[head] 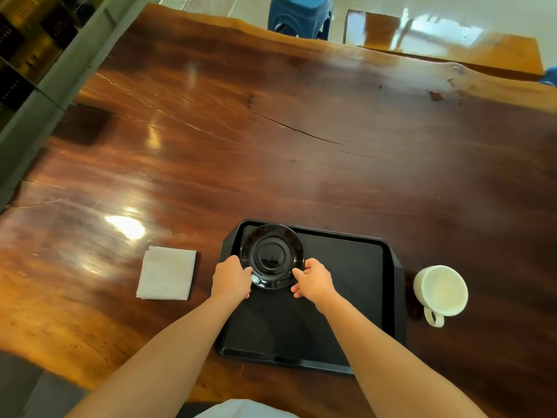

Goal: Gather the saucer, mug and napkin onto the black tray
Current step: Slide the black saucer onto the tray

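Left hand (231,276) and right hand (313,277), bare, fingers curled, gripping opposite near edges of the saucer (272,256). Thumbs laid over the rim, remaining fingers tucked beneath. Bare forearms reaching in from the lower edge of the view.

Saucer: round, glossy black, with concentric raised rings and a shallow central well; positioned over the far-left corner of the tray (346,297). Resting or slightly lifted: cannot be told.

Tray: rectangular, matt black plastic, with rounded corners, a low raised rim and handle-like lips at the short ends; lying flat on the tabletop (271,131), interior bare apart from the saucer.

Napkin (166,273): white, folded into a soft square, faintly textured, lying flat on the tabletop just left of the tray, not touching it.

Mug (440,289): white, round, thick-walled, matt inside, with a looped handle turned toward the viewer; standing on the tabletop just right of the tray, outside its rim.

Tabletop: broad slab of reddish-brown wood, highly lacquered, marked by streaked grain, long fine cracks, an irregular far edge and bright reflected highlights.

Beyond the far edge: blue plastic stool (300,15), glossy pale floor.
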Action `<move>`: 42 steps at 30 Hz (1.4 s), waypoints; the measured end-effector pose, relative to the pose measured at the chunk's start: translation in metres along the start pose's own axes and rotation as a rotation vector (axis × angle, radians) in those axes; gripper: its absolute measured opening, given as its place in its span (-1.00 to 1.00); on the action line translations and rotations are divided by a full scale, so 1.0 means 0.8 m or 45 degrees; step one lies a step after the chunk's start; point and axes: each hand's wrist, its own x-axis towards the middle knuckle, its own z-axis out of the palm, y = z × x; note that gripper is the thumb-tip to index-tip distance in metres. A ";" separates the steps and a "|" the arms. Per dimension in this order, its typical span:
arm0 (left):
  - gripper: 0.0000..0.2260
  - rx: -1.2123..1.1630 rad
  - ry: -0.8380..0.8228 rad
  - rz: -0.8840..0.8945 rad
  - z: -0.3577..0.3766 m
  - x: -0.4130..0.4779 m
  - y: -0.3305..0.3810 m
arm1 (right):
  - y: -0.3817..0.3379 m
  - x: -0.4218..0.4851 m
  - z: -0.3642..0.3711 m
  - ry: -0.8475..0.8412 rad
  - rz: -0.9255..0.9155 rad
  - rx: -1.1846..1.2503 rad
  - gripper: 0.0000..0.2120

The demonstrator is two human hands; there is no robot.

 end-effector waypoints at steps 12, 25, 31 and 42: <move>-0.78 0.300 0.017 0.165 -0.022 -0.027 0.012 | 0.003 -0.027 -0.020 -0.020 0.037 0.187 -0.81; -0.79 0.411 0.065 0.428 -0.010 -0.094 0.040 | 0.009 -0.081 -0.066 0.155 -0.097 0.052 -0.87; -0.79 0.531 0.105 0.595 -0.003 -0.118 0.060 | 0.012 -0.102 -0.095 0.216 -0.200 -0.021 -0.88; -0.86 0.659 0.044 0.829 0.027 -0.146 0.111 | 0.039 -0.142 -0.134 0.329 -0.344 -0.363 -0.80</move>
